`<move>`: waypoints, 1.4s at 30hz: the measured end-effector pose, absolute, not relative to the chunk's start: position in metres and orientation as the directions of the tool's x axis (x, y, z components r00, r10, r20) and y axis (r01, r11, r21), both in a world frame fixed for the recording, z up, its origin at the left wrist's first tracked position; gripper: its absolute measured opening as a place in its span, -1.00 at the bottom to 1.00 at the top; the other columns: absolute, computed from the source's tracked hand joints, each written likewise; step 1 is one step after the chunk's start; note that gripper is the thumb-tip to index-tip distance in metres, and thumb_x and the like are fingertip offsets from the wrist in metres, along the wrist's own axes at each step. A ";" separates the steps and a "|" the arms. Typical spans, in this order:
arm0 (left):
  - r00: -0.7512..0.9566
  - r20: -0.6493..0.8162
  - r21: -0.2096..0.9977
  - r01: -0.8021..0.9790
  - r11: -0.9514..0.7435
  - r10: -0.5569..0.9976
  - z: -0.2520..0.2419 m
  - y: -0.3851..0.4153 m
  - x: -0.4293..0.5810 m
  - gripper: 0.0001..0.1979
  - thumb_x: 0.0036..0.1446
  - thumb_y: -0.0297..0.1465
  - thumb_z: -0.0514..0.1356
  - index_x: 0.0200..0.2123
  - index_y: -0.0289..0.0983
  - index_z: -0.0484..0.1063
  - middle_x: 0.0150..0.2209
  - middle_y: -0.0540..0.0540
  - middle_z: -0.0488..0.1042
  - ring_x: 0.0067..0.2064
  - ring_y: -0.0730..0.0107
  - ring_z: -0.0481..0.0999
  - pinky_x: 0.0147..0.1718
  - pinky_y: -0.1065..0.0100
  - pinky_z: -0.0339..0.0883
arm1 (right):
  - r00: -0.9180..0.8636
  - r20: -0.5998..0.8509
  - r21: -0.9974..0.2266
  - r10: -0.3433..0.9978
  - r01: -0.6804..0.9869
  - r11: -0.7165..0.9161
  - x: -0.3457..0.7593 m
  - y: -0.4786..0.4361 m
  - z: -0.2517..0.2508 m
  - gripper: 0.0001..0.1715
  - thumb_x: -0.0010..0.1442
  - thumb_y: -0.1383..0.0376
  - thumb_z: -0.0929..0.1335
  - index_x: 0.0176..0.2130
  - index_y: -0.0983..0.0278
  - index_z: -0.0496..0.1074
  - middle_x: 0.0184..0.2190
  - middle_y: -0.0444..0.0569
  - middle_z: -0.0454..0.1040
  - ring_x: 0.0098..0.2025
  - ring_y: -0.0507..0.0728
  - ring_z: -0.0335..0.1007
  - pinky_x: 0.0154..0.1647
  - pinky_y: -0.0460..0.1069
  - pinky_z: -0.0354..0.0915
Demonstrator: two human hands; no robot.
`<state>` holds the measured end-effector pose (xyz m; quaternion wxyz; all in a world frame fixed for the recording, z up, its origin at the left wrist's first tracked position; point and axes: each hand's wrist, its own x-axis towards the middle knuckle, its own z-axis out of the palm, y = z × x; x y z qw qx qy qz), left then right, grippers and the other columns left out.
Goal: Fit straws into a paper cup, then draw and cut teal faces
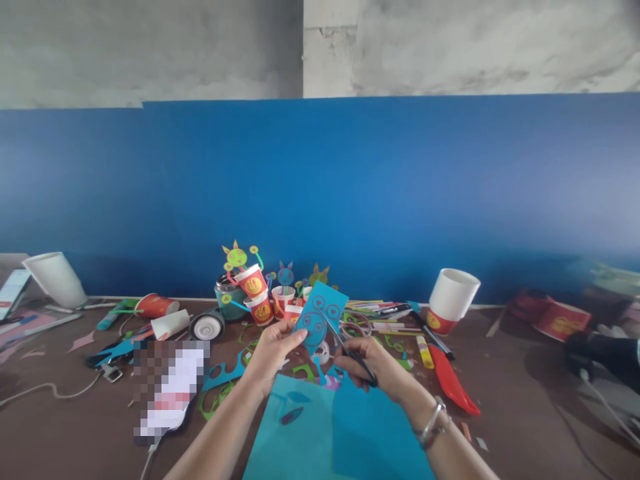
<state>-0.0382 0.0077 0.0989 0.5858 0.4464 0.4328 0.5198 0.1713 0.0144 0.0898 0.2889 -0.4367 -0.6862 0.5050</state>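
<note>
My left hand [281, 348] pinches a piece of blue paper [327, 301] by its lower left part. Drawn on that paper are a round face and smaller circles in dark outline. My right hand [373, 363] is closed round the dark handles of a pair of scissors [350, 353], whose blades point up and left at the paper beside the face drawing. Below both hands lie light blue sheets [300, 427] at the table's front edge.
Decorated paper cups [251, 283] with animal faces stand behind my hands. Paper scraps [225, 377] and a phone [175, 387] lie left. A glue stick [425, 352], a red object [450, 380] and stacked white cups [453, 293] are right.
</note>
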 end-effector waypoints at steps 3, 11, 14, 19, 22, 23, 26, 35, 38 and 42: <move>0.068 -0.013 0.985 -0.171 0.024 0.998 0.097 0.007 -0.036 -0.72 -0.12 -0.20 0.34 -0.49 -0.33 0.52 -0.59 -0.05 0.50 -0.59 0.42 0.45 -0.62 0.47 0.25 | -0.464 -0.060 -0.951 0.884 0.296 0.090 0.169 0.012 0.096 -0.53 0.02 -0.02 0.39 -0.40 0.36 0.48 -0.75 -0.20 0.31 -0.74 -0.08 0.13 -0.74 -0.17 0.10; 0.152 -0.020 0.994 -0.104 0.036 0.988 0.101 0.006 -0.042 -0.73 -0.17 -0.21 0.37 -0.52 -0.33 0.54 -0.55 -0.10 0.56 -0.55 0.31 0.49 -0.56 0.40 0.30 | -0.494 -0.054 -0.933 0.868 0.334 0.133 0.173 0.012 0.097 -0.63 0.06 0.08 0.39 -0.43 0.37 0.47 -0.75 -0.21 0.29 -0.74 -0.09 0.10 -0.75 -0.18 0.04; 0.178 -0.047 0.995 -0.075 0.061 0.983 0.102 0.007 -0.045 -0.71 -0.15 -0.20 0.36 -0.51 -0.34 0.54 -0.56 -0.09 0.55 -0.58 0.39 0.46 -0.57 0.43 0.28 | -0.501 -0.081 -0.919 0.862 0.373 0.131 0.175 0.014 0.095 -0.62 0.07 0.07 0.38 -0.40 0.37 0.47 -0.75 -0.21 0.30 -0.75 -0.09 0.11 -0.76 -0.19 0.02; 0.219 -0.078 0.994 -0.058 0.093 0.973 0.102 0.008 -0.049 -0.67 -0.18 -0.18 0.37 -0.50 -0.36 0.52 -0.58 -0.08 0.54 -0.58 0.42 0.46 -0.57 0.45 0.29 | -0.510 -0.116 -0.912 0.852 0.395 0.112 0.177 0.015 0.094 -0.63 0.05 0.07 0.39 -0.40 0.37 0.45 -0.76 -0.21 0.30 -0.75 -0.09 0.11 -0.77 -0.19 0.04; 0.244 -0.084 0.995 -0.023 0.092 0.966 0.104 0.008 -0.052 -0.65 -0.20 -0.15 0.37 -0.52 -0.36 0.50 -0.59 -0.07 0.52 -0.59 0.42 0.45 -0.57 0.44 0.28 | -0.527 -0.159 -0.910 0.835 0.405 0.083 0.180 0.016 0.093 -0.68 0.05 0.12 0.39 -0.39 0.37 0.45 -0.76 -0.22 0.30 -0.76 -0.09 0.12 -0.77 -0.20 0.06; 0.257 -0.092 0.996 0.007 0.093 0.962 0.105 0.008 -0.053 -0.64 -0.22 -0.14 0.38 -0.54 -0.37 0.49 -0.61 -0.07 0.51 -0.60 0.43 0.44 -0.58 0.44 0.28 | -0.542 -0.168 -0.910 0.824 0.405 0.081 0.180 0.016 0.093 -0.69 0.04 0.13 0.39 -0.37 0.36 0.46 -0.76 -0.22 0.31 -0.76 -0.09 0.12 -0.77 -0.20 0.06; 0.304 -0.126 0.990 0.096 0.101 0.944 0.106 0.008 -0.055 -0.60 -0.26 -0.11 0.38 -0.57 -0.37 0.47 -0.68 -0.04 0.44 -0.65 0.44 0.40 -0.61 0.44 0.26 | -0.586 -0.167 -0.910 0.793 0.402 0.105 0.182 0.016 0.091 -0.71 0.05 0.15 0.38 -0.36 0.36 0.46 -0.74 -0.21 0.33 -0.74 -0.08 0.16 -0.76 -0.20 0.08; 0.354 -0.234 0.967 0.178 0.180 0.906 0.094 0.013 -0.060 -0.62 -0.28 -0.12 0.37 -0.61 -0.33 0.42 -0.73 0.05 0.35 -0.67 0.45 0.39 -0.65 0.46 0.22 | -0.580 -0.267 -0.854 0.769 0.512 0.089 0.188 0.017 0.091 -0.67 0.01 0.10 0.40 -0.42 0.35 0.49 -0.75 -0.21 0.31 -0.75 -0.09 0.13 -0.77 -0.20 0.06; 0.368 -0.263 0.959 0.204 0.199 0.892 0.088 0.016 -0.060 -0.63 -0.30 -0.13 0.38 -0.63 -0.33 0.42 -0.73 0.04 0.36 -0.67 0.46 0.37 -0.64 0.45 0.23 | -0.581 -0.299 -0.836 0.757 0.542 0.086 0.193 0.020 0.086 -0.68 -0.02 0.11 0.42 -0.43 0.35 0.49 -0.74 -0.21 0.32 -0.74 -0.09 0.15 -0.75 -0.20 0.08; 0.357 -0.265 0.954 0.230 0.191 0.896 0.079 0.019 -0.058 -0.65 -0.27 -0.15 0.36 -0.55 -0.35 0.50 -0.66 0.00 0.43 -0.65 0.49 0.34 -0.63 0.47 0.20 | -0.584 -0.337 -0.819 0.739 0.569 0.077 0.200 0.025 0.077 -0.74 -0.05 0.15 0.43 -0.48 0.33 0.49 -0.75 -0.22 0.32 -0.74 -0.09 0.17 -0.73 -0.20 0.10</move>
